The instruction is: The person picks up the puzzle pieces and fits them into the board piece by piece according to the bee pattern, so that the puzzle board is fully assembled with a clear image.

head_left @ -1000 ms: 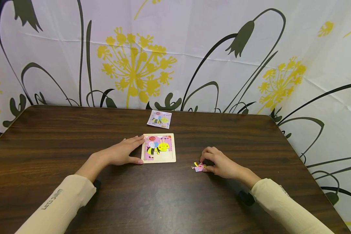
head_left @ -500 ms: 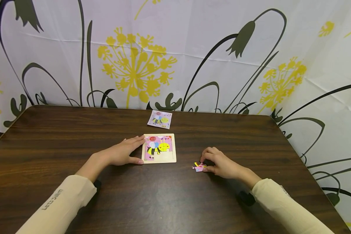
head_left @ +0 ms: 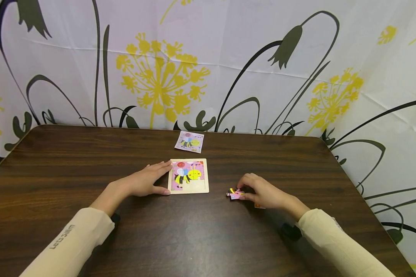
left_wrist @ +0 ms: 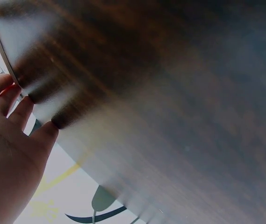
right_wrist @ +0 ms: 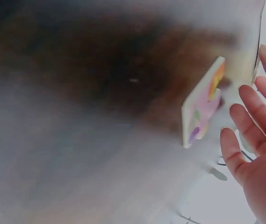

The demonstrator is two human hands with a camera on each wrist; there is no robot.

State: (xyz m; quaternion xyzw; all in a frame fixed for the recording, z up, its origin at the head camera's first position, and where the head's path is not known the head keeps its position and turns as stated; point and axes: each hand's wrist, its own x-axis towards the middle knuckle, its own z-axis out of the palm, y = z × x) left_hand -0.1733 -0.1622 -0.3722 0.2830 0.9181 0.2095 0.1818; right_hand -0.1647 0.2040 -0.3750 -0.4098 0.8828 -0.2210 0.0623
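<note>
A square wooden puzzle board (head_left: 188, 188) lies on the table with part of a pink bee picture in it; its lower right area shows bare wood. My left hand (head_left: 143, 179) rests at the board's left edge, fingers extended and thumb at the lower corner. Between thumb and fingertips, my right hand (head_left: 263, 193) pinches a pink, yellow and black puzzle piece (head_left: 234, 195) to the right of the board. Another puzzle piece (right_wrist: 202, 105), pink with orange, lies on the table beneath the right hand and is mostly covered in the head view.
A printed picture card (head_left: 189, 142) of the same bee lies behind the board. The dark wooden table (head_left: 180, 234) ends at the back against a flowered white cloth (head_left: 235, 69).
The puzzle piece in my right hand has risen slightly and tilted. An orange edge of the other piece now shows below that hand. My left hand and the board stay put.
</note>
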